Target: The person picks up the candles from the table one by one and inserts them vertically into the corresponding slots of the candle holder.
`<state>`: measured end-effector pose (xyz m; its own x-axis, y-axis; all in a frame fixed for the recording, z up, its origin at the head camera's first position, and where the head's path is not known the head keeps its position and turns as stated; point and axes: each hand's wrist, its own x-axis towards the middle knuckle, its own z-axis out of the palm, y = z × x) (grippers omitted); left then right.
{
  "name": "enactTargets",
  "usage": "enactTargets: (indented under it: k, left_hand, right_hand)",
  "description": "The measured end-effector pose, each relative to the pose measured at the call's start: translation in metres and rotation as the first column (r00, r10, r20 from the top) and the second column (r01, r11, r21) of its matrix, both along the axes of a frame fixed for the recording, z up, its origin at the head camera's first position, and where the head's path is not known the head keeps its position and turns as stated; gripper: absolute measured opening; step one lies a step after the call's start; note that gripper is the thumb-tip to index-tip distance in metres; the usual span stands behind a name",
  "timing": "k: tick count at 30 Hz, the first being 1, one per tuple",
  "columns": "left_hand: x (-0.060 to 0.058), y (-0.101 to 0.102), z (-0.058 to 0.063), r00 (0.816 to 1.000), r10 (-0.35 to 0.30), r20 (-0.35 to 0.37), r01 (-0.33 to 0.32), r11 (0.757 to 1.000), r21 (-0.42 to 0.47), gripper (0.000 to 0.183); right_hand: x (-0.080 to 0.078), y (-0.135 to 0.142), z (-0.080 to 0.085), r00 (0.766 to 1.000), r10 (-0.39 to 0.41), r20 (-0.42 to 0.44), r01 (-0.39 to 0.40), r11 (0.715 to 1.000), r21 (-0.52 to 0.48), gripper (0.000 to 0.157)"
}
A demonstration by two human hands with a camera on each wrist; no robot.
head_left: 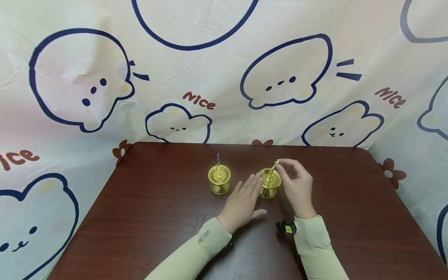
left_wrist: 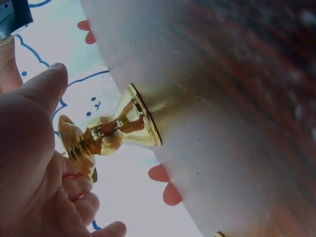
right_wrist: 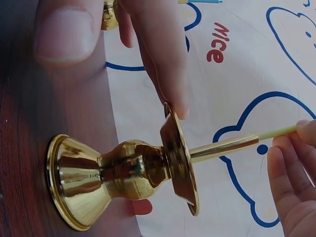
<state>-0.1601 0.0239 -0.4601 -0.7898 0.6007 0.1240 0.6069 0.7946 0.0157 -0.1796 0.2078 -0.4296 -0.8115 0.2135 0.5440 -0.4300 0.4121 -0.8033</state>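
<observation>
A gold candle holder stands upright on the table. My right hand pinches a thin yellow-green candle by its upper end between thumb and fingers. The candle's lower end is inside the holder's narrow tube, as the right wrist view shows. My left hand has its fingers extended, and the fingertips touch the left side of the holder's dish rim. To the left stands a second gold candle holder with a thin blue candle upright in it; neither hand touches it.
The dark brown wooden table is glossy, and its far edge meets a pale cloth printed with cartoon outlines. A black wrist device sits by the right sleeve cuff.
</observation>
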Motion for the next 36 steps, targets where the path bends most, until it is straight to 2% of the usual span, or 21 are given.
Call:
enactTargets:
  k: [7, 14, 24, 36]
  left_hand:
    - [-0.0006, -0.0002, -0.0026, 1.000, -0.005, 0.000, 0.005, 1.000, 0.011, 0.095]
    - [0.0009, -0.0010, -0.0024, 1.000, 0.001, 0.009, -0.001, 1.000, 0.008, 0.096]
    - [0.0006, -0.0005, -0.0037, 1.000, 0.005, 0.023, -0.006, 1.000, 0.011, 0.097]
    - [-0.0003, -0.0004, -0.0028, 1.000, -0.005, 0.011, 0.005, 1.000, 0.015, 0.096]
  right_hand:
    - [-0.0012, -0.0018, 0.0003, 1.000, -0.004, -0.019, 0.004, 1.000, 0.019, 0.016]
    - [-0.0024, -0.0035, 0.0008, 0.999, -0.035, -0.037, 0.038, 0.996, 0.080, 0.017]
    - [-0.0043, -0.0049, -0.0006, 0.997, -0.037, -0.064, 0.046, 0.987, 0.151, 0.016]
    - [-0.0052, -0.0037, -0.0009, 0.997, -0.032, -0.070, 0.042, 0.989, 0.142, 0.016]
